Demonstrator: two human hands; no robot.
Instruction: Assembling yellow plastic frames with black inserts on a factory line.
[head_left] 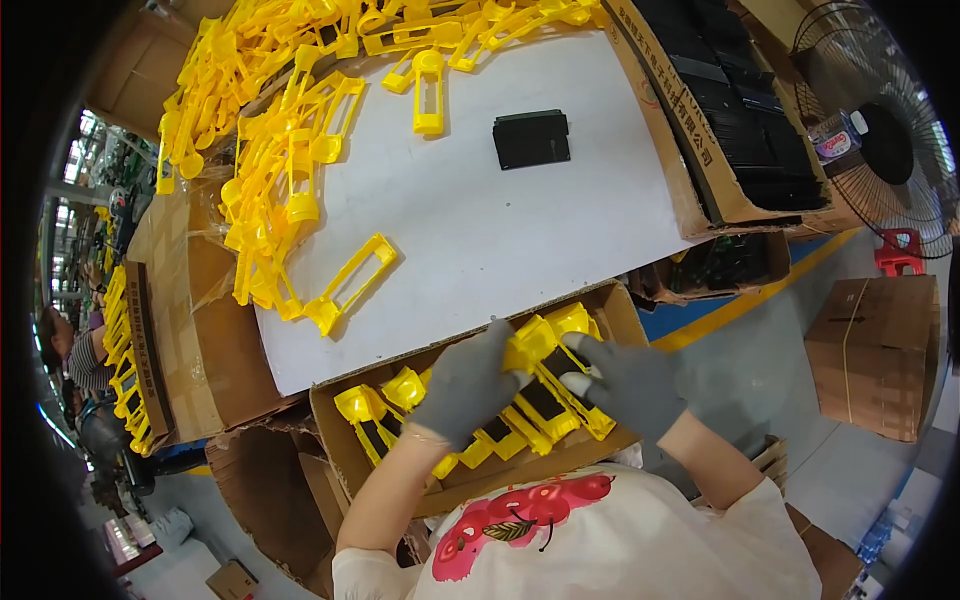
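A cardboard box [330,415] close in front of me holds a row of yellow plastic frames [362,405] with black panels in their openings. My left hand [465,388], in a grey glove, is closed at the upper part of a yellow frame [535,342] in the box's right half. From the other side my right hand [632,388], also gloved in grey, has its fingers bent onto the rightmost yellow frames. The fingers partly hide where each hand grips. On the white tabletop beyond lie a single yellow frame [352,285] and a small stack of black panels [531,140].
Heaped yellow frames [265,205] cover the table's left and far sides. At the right edge stands a carton of black panels [735,100], beside a fan [885,140]. A closed carton [872,355] sits on the floor. Further left, another person [85,350] is near more yellow frames.
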